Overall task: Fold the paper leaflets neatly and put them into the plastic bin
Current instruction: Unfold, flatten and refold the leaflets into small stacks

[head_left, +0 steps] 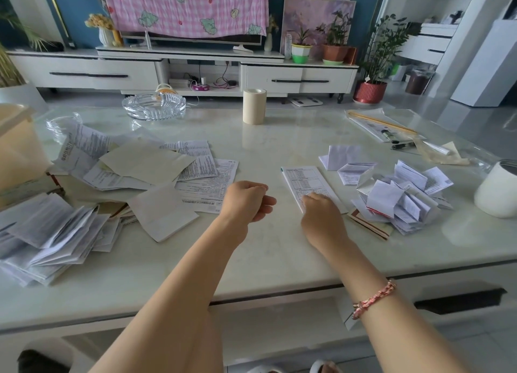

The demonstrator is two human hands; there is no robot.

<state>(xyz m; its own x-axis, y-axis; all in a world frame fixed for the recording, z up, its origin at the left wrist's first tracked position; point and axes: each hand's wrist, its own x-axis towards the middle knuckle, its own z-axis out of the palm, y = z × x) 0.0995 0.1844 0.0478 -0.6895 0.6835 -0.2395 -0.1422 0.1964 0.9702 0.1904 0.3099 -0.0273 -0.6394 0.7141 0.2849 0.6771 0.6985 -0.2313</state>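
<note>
The job looked partly done. 1 leaflet [306, 182] lay on the bench [265, 249], already folded to a narrow strip. The right hand [321, 214] bore down on its near end with bent fingers; whether it only pressed the crease or pinched the edge could not be told. The left hand [247, 200] hung just left of the leaflet, loosely curled and holding nothing. Right of the leaflet sat a heap [400, 202] of small folded papers, rather untidy and overlapping too much to count. Left of the leaflet spread a pile [145, 165] of flat sheets not yet folded. Further left, and nearer the person, lay a stack [47, 232] of creased, fanned papers, cut off by the frame edge. The bin [16, 148] stood far left of the leaflet, well apart from it. Only 1 corner of it was in view, so whatever it held was hidden. On that showing most of the work seemed to remain: the pile and the stack probably needed folding, and the heap had to be carried across to the bin. Far right of the leaflet a white pot [498, 188] was also cropped, and the print on every sheet was too small to read.
</note>
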